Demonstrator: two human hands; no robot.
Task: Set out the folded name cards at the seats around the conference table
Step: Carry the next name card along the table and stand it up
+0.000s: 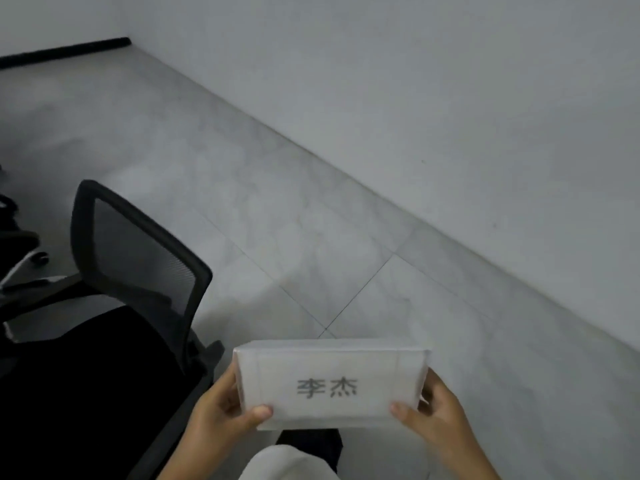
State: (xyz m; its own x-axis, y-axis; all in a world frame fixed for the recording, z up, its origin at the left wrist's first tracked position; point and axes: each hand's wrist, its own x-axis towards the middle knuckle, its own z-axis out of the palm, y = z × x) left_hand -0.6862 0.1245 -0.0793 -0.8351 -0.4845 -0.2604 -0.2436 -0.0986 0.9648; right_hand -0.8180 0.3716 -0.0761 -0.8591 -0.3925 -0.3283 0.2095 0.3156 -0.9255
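Both hands (332, 420) grip name card (330, 384) ends, beside chair (135, 258).

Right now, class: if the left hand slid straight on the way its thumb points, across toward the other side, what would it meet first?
The left hand already grips the name card, so it would press into that card at once. Beyond it waits the right hand, holding the opposite end. Depth looks shared, though one view cannot confirm.

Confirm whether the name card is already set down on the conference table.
No: the name card is held in the air between the left hand and the right hand, above the floor, with no table in view.
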